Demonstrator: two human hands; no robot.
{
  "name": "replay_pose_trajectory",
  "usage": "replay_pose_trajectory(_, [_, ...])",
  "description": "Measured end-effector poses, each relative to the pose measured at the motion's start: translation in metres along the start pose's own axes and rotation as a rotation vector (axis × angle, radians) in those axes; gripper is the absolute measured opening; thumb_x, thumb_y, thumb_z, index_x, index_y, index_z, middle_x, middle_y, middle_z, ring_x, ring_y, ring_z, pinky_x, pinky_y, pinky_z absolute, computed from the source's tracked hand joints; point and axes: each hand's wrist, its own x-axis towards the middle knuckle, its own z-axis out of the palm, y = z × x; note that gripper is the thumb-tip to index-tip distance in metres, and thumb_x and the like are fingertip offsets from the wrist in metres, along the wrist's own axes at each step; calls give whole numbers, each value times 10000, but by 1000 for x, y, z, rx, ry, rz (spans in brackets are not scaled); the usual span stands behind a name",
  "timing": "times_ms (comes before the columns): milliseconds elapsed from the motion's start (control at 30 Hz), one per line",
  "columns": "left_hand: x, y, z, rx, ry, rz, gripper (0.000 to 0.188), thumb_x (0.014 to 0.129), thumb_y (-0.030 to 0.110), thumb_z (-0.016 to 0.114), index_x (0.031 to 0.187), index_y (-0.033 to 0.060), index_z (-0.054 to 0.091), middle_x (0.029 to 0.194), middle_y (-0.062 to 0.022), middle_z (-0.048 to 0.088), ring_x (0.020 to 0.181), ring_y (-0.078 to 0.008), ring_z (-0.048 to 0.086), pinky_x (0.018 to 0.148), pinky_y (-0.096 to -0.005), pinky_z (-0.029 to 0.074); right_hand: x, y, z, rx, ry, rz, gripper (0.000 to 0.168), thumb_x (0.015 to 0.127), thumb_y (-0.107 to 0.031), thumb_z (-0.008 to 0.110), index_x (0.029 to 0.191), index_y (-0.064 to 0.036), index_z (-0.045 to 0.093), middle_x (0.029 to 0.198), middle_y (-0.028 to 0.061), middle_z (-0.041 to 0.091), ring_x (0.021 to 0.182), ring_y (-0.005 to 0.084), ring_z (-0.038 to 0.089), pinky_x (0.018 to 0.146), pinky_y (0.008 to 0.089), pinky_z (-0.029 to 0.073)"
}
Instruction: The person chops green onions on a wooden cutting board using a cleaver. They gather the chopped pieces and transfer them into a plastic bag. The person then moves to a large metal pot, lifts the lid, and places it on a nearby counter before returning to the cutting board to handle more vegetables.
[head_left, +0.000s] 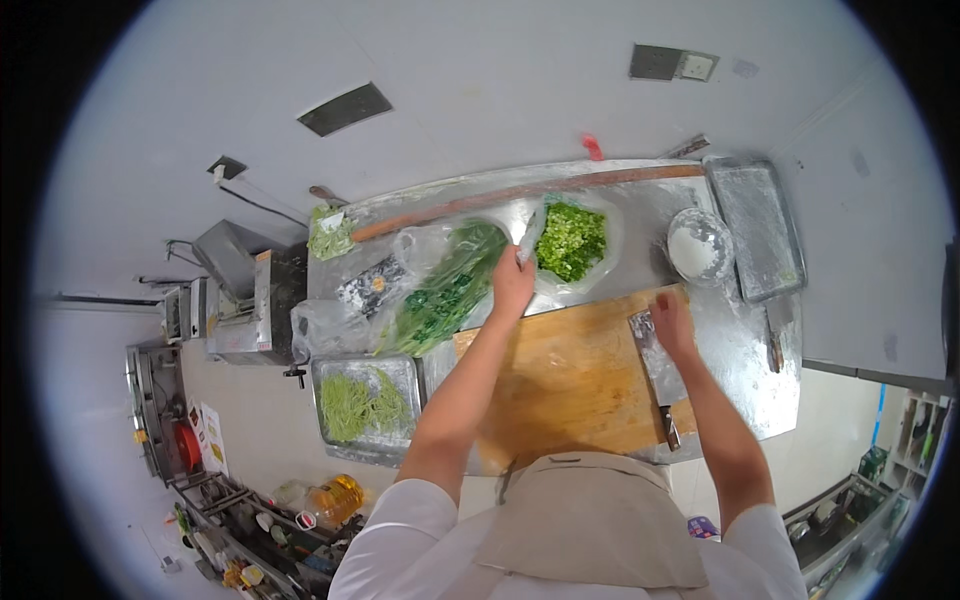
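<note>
My left hand (514, 281) pinches the left rim of a clear plastic bag (619, 251), which stands open on the worktop behind the board. Chopped green onion (570, 241) fills the bag. My right hand (673, 324) is over the right end of the wooden cutting board (562, 382), its fingers blurred and curled. Beneath that wrist lies a cleaver (660, 364), blade away from me and handle near the board's front edge. Whether the hand touches the blade cannot be made out. Left of my left hand, long leafy greens (454, 289) lie in another clear bag.
A steel tray of pale green noodles (365, 405) sits front left. A long wooden rolling pin (525, 196) lies along the back of the metal worktop (750, 382). To the right are a floury metal bowl (700, 246), a floury tray (757, 229) and a scraper (776, 341). A machine (259, 307) stands left.
</note>
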Motion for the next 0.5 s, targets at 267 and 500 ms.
replay_pose_trajectory(267, [-37, -16, 13, -12, -120, 177, 276, 904, 49, 640, 1180, 29, 633, 1067, -240, 660, 939, -412, 659, 814, -447, 533, 190, -2, 89, 76, -71, 85, 548, 938, -319, 703, 1351, 20, 582, 1210, 248, 687, 1122, 398, 665, 984, 482, 505])
replay_pose_trajectory(500, [-87, -17, -56, -585, -5, -321, 212, 984, 36, 634, 1194, 67, 637, 914, -14, 705, 805, -98, 619, 725, -268, 499, 144, -119, 63, 439, -311, 60, 260, 977, -217, 658, 1102, 10, 641, 829, 73, 653, 750, 157, 594, 715, 335, 486])
